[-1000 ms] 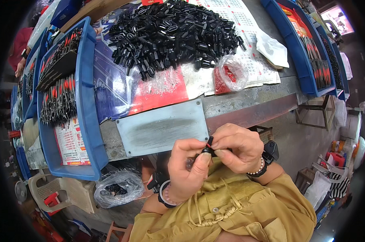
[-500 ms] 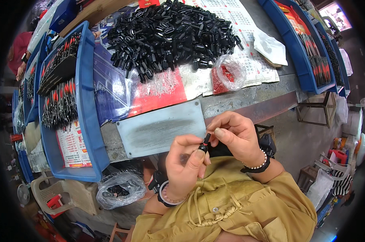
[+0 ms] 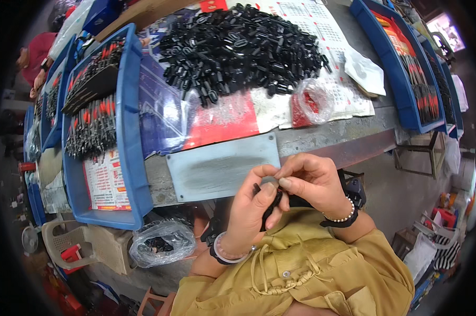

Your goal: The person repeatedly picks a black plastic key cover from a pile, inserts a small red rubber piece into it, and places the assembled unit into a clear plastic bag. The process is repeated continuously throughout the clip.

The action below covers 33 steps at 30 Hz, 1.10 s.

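Observation:
My left hand point(image 3: 256, 203) is closed around a small black plastic part point(image 3: 272, 206). One dark end of what it holds sticks out past the thumb, and the fingers hide much of the rest. Thumb and forefinger of my right hand point(image 3: 314, 184) pinch together right at the left fingertips; what lies between them is too small to make out. Both hands are held just before the near edge of a pale blue-grey metal plate point(image 3: 224, 166). Beyond it spreads a big heap of similar black parts point(image 3: 238, 50).
A blue tray point(image 3: 130, 131) of black pieces with orange-red marks stands at the left. Another blue tray point(image 3: 393, 68) is at the right. A clear plastic bag point(image 3: 314, 100) with small red bits lies by the heap. Below the bench edge hangs a bag point(image 3: 161, 245) holding black parts.
The upright black part with a red band, held between both hands earlier, no longer shows that way. Black now lies inside my left palm, and the right fingertips have closed in against the left ones.

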Each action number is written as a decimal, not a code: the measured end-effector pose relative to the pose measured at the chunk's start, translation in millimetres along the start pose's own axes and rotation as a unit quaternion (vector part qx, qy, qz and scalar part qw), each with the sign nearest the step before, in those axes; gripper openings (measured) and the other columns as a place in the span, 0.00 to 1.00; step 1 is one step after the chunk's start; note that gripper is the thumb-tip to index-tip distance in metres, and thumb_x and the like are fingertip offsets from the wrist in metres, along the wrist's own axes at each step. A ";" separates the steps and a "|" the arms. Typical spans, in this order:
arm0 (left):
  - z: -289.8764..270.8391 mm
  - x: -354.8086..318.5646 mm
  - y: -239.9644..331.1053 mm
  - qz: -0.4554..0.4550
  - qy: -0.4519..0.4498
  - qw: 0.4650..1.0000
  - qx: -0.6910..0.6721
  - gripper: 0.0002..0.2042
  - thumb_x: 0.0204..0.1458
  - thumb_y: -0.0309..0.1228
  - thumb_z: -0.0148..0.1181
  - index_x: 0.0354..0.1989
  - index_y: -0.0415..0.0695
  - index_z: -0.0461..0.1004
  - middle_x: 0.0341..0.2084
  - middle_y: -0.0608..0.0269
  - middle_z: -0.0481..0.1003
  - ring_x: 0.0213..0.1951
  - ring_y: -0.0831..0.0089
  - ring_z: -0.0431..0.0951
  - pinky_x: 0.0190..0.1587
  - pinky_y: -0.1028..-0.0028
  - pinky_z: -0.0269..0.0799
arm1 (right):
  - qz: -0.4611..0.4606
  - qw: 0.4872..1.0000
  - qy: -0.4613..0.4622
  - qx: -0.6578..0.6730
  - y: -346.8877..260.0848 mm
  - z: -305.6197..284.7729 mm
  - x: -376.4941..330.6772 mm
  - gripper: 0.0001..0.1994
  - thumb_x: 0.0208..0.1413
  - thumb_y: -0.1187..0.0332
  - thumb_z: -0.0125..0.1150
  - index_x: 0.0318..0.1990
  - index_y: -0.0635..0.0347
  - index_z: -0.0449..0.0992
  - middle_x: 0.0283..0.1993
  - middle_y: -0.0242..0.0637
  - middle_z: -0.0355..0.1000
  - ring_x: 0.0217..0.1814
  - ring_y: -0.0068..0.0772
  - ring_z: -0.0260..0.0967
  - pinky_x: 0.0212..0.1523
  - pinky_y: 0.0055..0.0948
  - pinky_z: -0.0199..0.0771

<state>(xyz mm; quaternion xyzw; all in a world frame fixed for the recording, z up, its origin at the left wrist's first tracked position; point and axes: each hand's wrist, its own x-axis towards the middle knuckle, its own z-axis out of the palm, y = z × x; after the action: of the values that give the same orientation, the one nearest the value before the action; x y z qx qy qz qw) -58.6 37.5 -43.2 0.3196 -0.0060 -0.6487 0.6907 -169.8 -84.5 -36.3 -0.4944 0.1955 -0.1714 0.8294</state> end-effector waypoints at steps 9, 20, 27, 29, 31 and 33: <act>-7.5 -3.8 23.7 -0.059 -0.006 0.992 -0.113 0.18 0.61 0.32 0.49 0.57 0.40 0.60 0.27 0.63 0.70 0.15 0.84 0.62 0.17 0.85 0.55 | -0.054 0.994 0.039 -0.084 -10.9 4.7 7.1 0.08 0.61 0.74 0.53 0.45 0.68 0.71 0.34 0.33 0.70 0.33 0.17 0.71 0.35 0.18 0.70; -16.1 19.6 75.5 0.028 -0.016 0.960 -0.278 0.08 0.60 0.30 0.49 0.43 0.43 0.70 0.34 0.61 0.69 0.35 0.71 0.72 0.30 0.77 0.73 | -0.056 0.973 -0.005 -0.222 -14.8 -13.8 -1.4 0.04 0.55 0.76 0.56 0.36 0.66 0.74 0.28 0.33 0.69 0.26 0.15 0.63 0.27 0.18 0.63; 7.4 47.6 94.5 0.223 0.157 0.905 0.326 0.08 0.54 0.30 0.60 0.38 0.40 0.73 0.19 0.71 0.67 0.17 0.85 0.64 0.16 0.85 0.54 | -0.103 0.961 -0.038 -0.256 -19.2 -26.1 -13.0 0.03 0.54 0.76 0.57 0.35 0.65 0.75 0.28 0.36 0.71 0.26 0.25 0.68 0.28 0.23 0.67; 9.0 61.7 103.1 0.283 0.233 0.737 0.568 0.12 0.50 0.33 0.65 0.37 0.37 0.74 0.19 0.66 0.70 0.18 0.81 0.67 0.19 0.80 0.61 | -0.109 0.957 -0.045 -0.264 -20.1 -29.8 -17.1 0.03 0.54 0.76 0.58 0.35 0.65 0.75 0.28 0.37 0.72 0.27 0.26 0.69 0.28 0.23 0.68; 7.1 78.0 109.4 0.279 0.282 0.599 0.695 0.16 0.47 0.36 0.67 0.37 0.36 0.74 0.20 0.60 0.73 0.20 0.72 0.72 0.25 0.74 0.67 | -0.096 0.958 -0.054 -0.265 -21.0 -33.0 -21.3 0.04 0.53 0.75 0.58 0.35 0.65 0.75 0.30 0.39 0.72 0.29 0.31 0.71 0.30 0.26 0.70; 2.1 90.8 113.4 0.258 0.315 0.496 0.767 0.18 0.44 0.38 0.68 0.37 0.36 0.75 0.22 0.54 0.75 0.25 0.63 0.76 0.30 0.68 0.70 | -0.107 0.953 -0.060 -0.276 -20.5 -34.8 -23.1 0.04 0.53 0.75 0.59 0.35 0.66 0.75 0.31 0.40 0.73 0.30 0.35 0.72 0.31 0.27 0.71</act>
<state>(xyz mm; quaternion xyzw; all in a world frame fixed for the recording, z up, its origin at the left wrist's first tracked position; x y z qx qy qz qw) 56.0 -50.3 -27.6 0.8911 -0.3653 -0.0385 0.2663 -208.9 -109.0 -29.7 -0.7312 0.1304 -0.1686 0.6480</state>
